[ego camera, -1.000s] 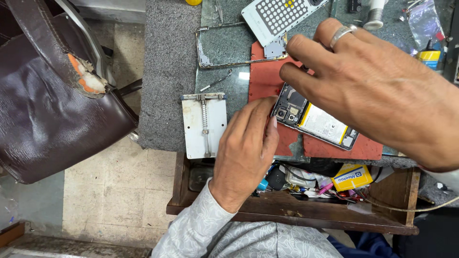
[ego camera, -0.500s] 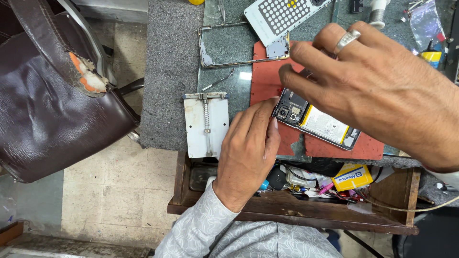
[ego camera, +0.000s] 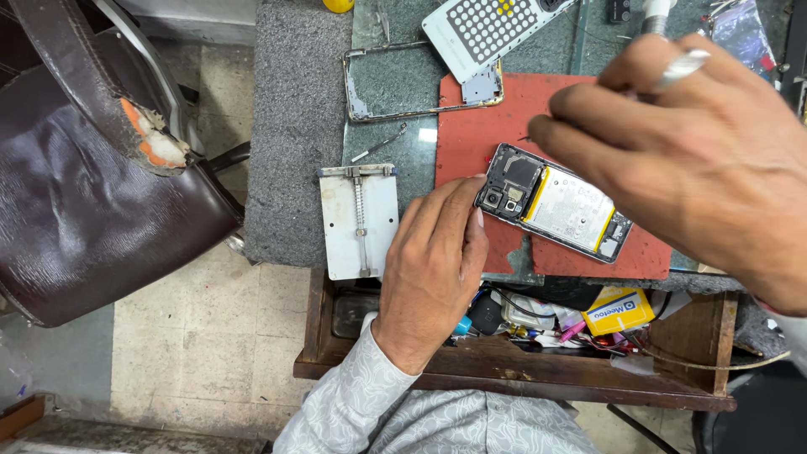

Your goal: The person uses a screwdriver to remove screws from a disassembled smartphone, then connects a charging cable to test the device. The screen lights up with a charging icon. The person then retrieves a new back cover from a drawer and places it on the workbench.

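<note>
- Head view. Left hand (ego camera: 433, 269) lies palm down at the near edge of the bench, fingers curled loosely and holding nothing; its fingertips press against the camera end of the opened phone (ego camera: 551, 202) and pin it in place.
- Right hand (ego camera: 698, 160), ring on one finger, hangs above the phone's far side with fingers bunched together. Whether a tool or small part is pinched between them cannot be told; the fingertips are blurred.
- The opened phone lies back-off and tilted on the red mat (ego camera: 504, 118), camera module toward the left hand, white battery with yellow edge filling its middle.
- Judgement: the step in hand is fine work inside the exposed body. To do it well, the steadying fingertips should stay on the frame edge, off the camera lenses and board.
- Judgement: the working fingers should come down near-vertical and light; the battery is soft and must not be pricked or bent.
- Around it: metal holding jig (ego camera: 360, 220) just left of the left hand, bare phone frame (ego camera: 420, 80) and perforated white plate (ego camera: 496, 29) farther back, well apart from the phone.
- Open drawer (ego camera: 513, 370) of clutter sits below the bench edge; a loose screw could drop there, so parts belong on the mat.
- Brown leather chair (ego camera: 92, 176) stands left, clear of the work.
</note>
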The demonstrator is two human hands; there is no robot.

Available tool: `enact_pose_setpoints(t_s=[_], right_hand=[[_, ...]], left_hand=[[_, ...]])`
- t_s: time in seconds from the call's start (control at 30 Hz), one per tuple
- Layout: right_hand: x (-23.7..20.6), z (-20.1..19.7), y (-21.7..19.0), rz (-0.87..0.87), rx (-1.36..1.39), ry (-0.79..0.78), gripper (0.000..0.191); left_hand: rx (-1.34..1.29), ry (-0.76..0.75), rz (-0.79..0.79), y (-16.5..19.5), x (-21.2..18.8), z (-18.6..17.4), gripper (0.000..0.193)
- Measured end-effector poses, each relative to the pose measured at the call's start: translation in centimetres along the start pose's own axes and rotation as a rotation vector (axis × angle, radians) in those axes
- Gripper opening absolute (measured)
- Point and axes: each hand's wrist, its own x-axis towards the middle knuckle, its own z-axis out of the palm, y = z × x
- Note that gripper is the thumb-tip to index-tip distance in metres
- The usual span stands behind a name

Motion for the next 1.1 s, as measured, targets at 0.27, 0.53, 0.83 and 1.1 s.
enact_pose_setpoints(t_s=[0.27, 0.53, 0.83, 1.1], right_hand=[[-2.8, 2.3, -2.7, 0.422, 0.301, 0.176, 0.030], [-5.6, 4.4, -5.4, 0.737, 0.634, 0.308, 0.019], [-9.0, 5.7, -8.4, 0.948, 0.723, 0.382, 0.012], [-11.1, 7.5, -9.2, 1.070, 0.733, 0.476, 0.008]], left_hand=[[0.022, -0.019, -0.010, 0.1, 0.5, -0.1, 0.032], [-0.027, 0.094, 0.018, 0.0, -0.2, -0.5, 0.016], [0.073, 0.132, -0.002, -1.1, -2.3, -0.7, 0.013], [0.176, 0.129, -0.072, -0.5, -1.9, -1.8, 0.026]])
